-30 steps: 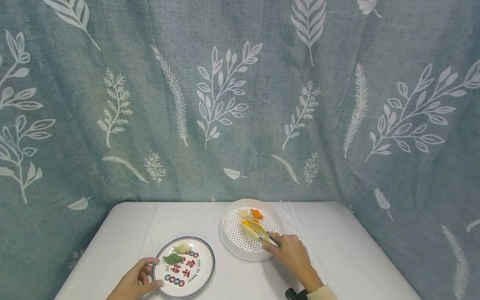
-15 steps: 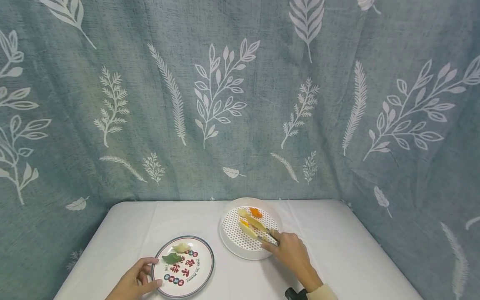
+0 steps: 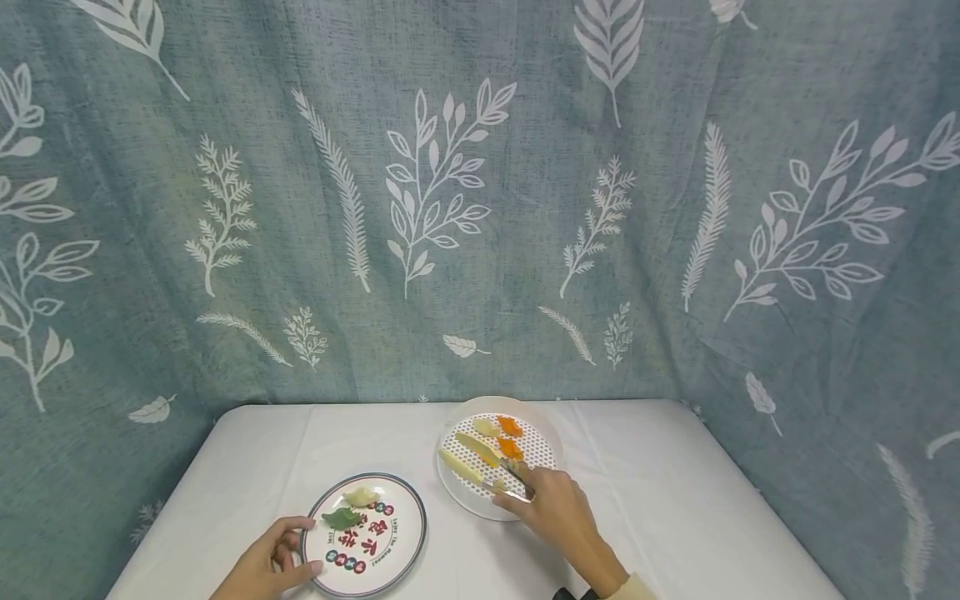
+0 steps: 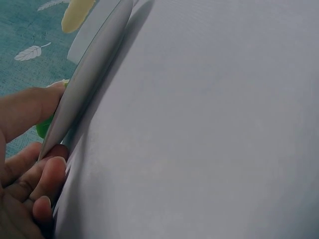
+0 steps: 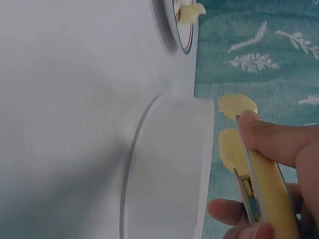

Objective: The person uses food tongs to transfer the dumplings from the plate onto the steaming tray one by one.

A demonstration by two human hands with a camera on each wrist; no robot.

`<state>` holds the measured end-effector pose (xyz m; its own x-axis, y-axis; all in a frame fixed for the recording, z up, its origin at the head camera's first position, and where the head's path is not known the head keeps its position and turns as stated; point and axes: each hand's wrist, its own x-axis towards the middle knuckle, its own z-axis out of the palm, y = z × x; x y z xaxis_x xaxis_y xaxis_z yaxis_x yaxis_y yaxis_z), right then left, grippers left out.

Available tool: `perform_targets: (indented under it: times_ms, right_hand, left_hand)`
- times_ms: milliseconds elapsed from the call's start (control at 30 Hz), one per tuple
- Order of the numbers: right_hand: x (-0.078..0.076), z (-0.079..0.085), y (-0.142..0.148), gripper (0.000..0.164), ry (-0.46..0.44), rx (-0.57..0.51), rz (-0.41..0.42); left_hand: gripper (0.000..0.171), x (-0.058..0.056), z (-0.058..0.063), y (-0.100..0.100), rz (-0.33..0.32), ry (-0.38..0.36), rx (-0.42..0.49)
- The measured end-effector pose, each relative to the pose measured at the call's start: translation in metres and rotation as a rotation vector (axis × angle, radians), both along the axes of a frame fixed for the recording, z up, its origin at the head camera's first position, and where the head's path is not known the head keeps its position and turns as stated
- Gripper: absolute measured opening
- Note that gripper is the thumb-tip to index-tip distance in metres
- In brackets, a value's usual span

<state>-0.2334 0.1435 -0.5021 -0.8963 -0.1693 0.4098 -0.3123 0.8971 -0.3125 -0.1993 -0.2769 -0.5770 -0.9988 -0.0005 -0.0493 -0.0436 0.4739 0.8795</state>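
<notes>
In the head view my left hand (image 3: pixel 266 562) grips the left rim of a white plate (image 3: pixel 405 533) with printed characters, thumb above and fingers beneath. On the plate lie a green dumpling-like piece (image 3: pixel 342 518) and a pale yellow one (image 3: pixel 362 497). My right hand (image 3: pixel 551 500) holds yellow-tipped tongs (image 3: pixel 460 467) over a round white steamer basket (image 3: pixel 551 429) with a perforated bottom. The tongs' tips stand apart, pointing left. Just beyond them sit a pale dumpling-like piece (image 3: pixel 486 427) and two orange ones (image 3: pixel 510 427). A bit of yellow near the tongs' arm is partly hidden.
A white cloth covers the table (image 3: pixel 637 475). Behind it hangs a blue-green curtain (image 3: pixel 450 208) with white leaf prints. The basket's side wall (image 5: pixel 169 164) stands well above the cloth in the right wrist view.
My right hand and the tongs have shifted left over the basket, uncovering the nearer orange piece. My left hand stays on the plate's rim.
</notes>
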Motion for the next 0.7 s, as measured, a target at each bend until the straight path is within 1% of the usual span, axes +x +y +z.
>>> perform_targets:
  times_ms: [167,433,533,667,700]
  right_hand:
    - [0.007,-0.001,-0.014,0.059,0.0,0.007,0.062]
    - [0.012,-0.004,-0.035,0.058,0.005,0.009,0.147]
    - [0.014,-0.005,-0.044,0.058,0.003,0.01,0.169]
    - [0.016,-0.008,-0.054,0.06,-0.026,0.015,0.177]
    - [0.016,-0.009,-0.056,0.058,-0.031,0.02,0.179]
  left_hand:
    - [0.073,0.0,0.001,0.0,-0.021,-0.001,-0.001]
    - [0.072,-0.002,0.0,-0.002,-0.021,-0.005,-0.008]
    - [0.073,-0.002,0.0,-0.002,-0.022,-0.003,-0.003]
    - [0.073,-0.001,0.0,-0.002,-0.027,0.001,0.0]
    - [0.074,-0.001,0.0,-0.002,-0.035,0.003,0.006]
